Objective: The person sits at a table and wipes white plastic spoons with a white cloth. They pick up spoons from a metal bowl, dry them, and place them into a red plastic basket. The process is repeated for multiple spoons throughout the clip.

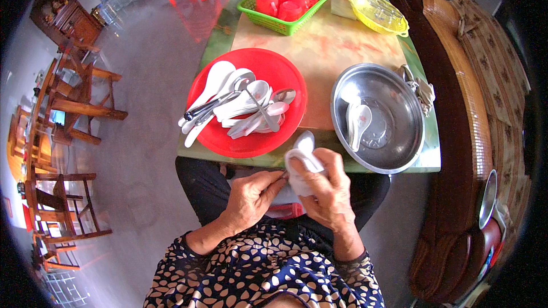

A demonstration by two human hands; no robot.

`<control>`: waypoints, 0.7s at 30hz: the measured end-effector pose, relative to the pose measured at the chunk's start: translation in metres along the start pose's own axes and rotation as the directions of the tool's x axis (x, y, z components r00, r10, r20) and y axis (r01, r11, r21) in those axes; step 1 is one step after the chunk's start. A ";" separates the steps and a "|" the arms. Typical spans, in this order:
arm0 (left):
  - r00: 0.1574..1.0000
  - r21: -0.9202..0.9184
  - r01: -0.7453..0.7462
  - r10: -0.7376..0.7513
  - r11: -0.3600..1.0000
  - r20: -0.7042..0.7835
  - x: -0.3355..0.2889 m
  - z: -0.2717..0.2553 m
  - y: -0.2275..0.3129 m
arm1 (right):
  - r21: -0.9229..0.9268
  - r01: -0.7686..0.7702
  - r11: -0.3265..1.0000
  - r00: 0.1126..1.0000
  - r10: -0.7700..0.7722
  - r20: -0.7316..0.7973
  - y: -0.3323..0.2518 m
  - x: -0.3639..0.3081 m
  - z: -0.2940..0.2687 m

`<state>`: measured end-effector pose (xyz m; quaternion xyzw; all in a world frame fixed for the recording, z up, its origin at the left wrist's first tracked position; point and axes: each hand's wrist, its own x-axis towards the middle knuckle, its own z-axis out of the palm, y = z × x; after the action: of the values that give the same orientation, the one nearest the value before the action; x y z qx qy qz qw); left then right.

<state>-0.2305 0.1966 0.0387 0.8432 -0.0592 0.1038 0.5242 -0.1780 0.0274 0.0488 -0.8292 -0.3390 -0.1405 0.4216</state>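
My right hand [328, 191] grips a white cloth [299, 168] wrapped around a white ceramic spoon [305, 141], whose bowl pokes out above the cloth at the table's near edge. My left hand [251, 197] pinches the spoon's handle end, touching the cloth from the left. Just beyond the hands, a red round plate [285, 77] holds several white ceramic spoons [242, 105] and metal spoons [208, 107]. To the right, a steel basin [399, 108] holds two white spoons [357, 122].
A green basket [251, 8] of red cups stands at the table's far side, with a yellow dish [377, 14] beside it. A brown sofa [468, 108] runs along the right. Wooden chairs [68, 102] stand on the floor at left.
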 end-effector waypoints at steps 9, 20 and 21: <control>0.986 0.219 -0.164 0.152 0.962 0.071 -0.006 0.000 -0.005 | 0.210 -0.104 0.972 0.990 0.121 -0.070 0.026 0.016 -0.007; 0.971 0.334 -0.241 0.229 0.911 0.076 -0.010 -0.003 -0.017 | -0.054 0.025 0.998 0.999 -0.024 0.022 0.006 0.010 0.004; 0.970 0.342 -0.244 0.227 0.907 0.088 -0.009 -0.003 -0.018 | -0.104 0.099 0.990 0.994 -0.094 0.052 0.003 0.009 0.006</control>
<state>-0.2359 0.2073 0.0224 0.9119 -0.1531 0.1557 0.3476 -0.1694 0.0350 0.0483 -0.8362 -0.3805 -0.1590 0.3615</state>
